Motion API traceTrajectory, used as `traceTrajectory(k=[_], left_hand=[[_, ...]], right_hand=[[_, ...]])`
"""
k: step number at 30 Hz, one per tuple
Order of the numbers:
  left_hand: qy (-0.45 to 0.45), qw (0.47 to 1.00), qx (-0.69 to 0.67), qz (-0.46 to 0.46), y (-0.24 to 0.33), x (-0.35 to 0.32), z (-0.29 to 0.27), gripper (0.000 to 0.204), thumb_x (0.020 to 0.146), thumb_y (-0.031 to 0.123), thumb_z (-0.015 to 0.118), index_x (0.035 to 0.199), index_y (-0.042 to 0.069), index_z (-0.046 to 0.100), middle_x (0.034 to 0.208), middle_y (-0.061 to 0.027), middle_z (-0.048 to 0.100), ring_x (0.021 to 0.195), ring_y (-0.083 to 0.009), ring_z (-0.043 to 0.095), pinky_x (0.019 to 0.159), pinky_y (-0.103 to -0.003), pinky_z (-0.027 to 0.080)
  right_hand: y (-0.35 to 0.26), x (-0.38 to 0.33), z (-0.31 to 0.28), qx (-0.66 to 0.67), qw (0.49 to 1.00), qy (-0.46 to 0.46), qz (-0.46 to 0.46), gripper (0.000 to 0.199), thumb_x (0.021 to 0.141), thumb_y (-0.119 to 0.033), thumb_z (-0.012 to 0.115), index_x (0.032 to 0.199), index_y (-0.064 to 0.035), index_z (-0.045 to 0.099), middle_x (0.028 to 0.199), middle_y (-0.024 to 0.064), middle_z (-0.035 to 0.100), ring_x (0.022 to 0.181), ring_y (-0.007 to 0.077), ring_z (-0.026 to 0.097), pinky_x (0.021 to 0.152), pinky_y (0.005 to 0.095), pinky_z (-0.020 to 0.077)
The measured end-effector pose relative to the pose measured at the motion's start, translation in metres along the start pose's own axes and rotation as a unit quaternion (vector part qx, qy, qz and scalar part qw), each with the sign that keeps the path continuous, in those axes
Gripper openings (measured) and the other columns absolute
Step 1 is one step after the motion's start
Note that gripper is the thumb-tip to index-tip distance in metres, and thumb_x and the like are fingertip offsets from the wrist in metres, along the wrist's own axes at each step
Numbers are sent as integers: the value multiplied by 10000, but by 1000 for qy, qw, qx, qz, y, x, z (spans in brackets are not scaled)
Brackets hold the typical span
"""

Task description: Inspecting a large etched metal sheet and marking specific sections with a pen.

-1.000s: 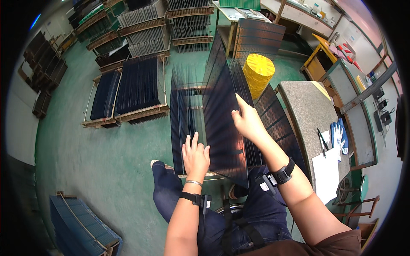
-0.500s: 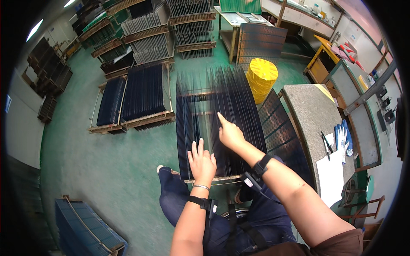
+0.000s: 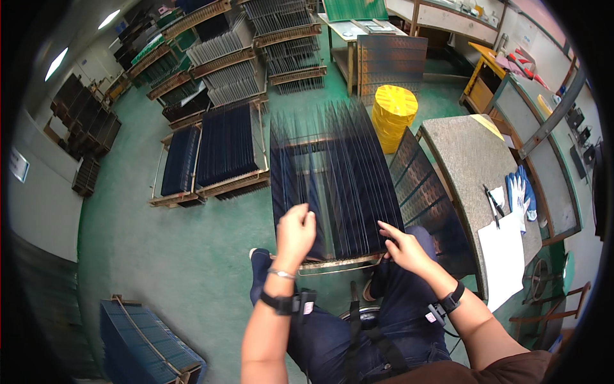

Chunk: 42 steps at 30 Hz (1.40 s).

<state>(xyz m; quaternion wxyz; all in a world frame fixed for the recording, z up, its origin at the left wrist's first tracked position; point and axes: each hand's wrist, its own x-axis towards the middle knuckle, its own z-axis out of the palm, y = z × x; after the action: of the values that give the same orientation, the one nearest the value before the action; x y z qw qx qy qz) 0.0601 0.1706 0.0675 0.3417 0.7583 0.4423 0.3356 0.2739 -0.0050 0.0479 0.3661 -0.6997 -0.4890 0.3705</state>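
Observation:
In front of my knees stands a rack of thin dark sheets on edge, in a left and a right group with a gap between. My left hand is closed over the near end of the left group; its fingers are curled, and what they grip is hidden. At the near right corner of the rack, my right hand has its fingers loosely stretched toward the outer sheets. I see nothing held in it. Both wrists wear black straps with small devices.
Left of the rack stand two racks of dark sheets. Stacked racks fill the back. A yellow drum stands beyond the right side. A patterned panel leans by the grey table, which bears paper, pens and gloves.
My right hand has drawn back from the middle of the sheets to the near right corner. My left hand has risen slightly, and its spread fingers have curled closed. The view has shifted slightly.

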Motion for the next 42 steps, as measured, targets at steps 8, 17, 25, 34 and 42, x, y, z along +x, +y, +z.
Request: traceTrajectory(k=[8,17,25,34,42], left_hand=[[85,992,-62,-69,167,-87,-246,235,826,177,619,869,-53,598,847,-48,596,744,-90,513,669,-218,387],[347,902,-257,-14,170,-182,-231,317,833,240,546,997,-30,521,889,-92,595,809,-170,576,753,-293,458],[223,916,-313,-111,132,-178,-189,222,930,196,472,805,24,536,743,-14,550,687,-71,494,621,-194,372],[185,894,-378,-154,129,-166,-144,293,967,272,474,763,63,495,707,6,536,628,-46,502,571,-203,408],[86,913,-355,-183,104,-169,-148,250,953,256,517,879,28,589,784,11,593,664,-39,498,617,-188,402]], right_hand=[[8,-3,-14,89,996,-15,9,478,891,-17,479,1353,-127,428,1156,171,610,721,147,655,666,303,539],[0,9,3,513,854,8,93,265,956,-318,491,979,-80,605,767,6,583,708,87,561,645,239,446],[34,-9,-54,355,908,211,65,310,952,-275,492,679,-132,518,616,-71,439,574,35,402,549,201,311],[67,-45,-109,321,901,273,102,330,944,-327,499,677,-134,488,626,-65,442,572,53,384,546,223,300],[55,-59,-126,312,865,386,72,288,947,-293,507,709,-132,527,653,-64,483,612,53,438,584,217,350]])
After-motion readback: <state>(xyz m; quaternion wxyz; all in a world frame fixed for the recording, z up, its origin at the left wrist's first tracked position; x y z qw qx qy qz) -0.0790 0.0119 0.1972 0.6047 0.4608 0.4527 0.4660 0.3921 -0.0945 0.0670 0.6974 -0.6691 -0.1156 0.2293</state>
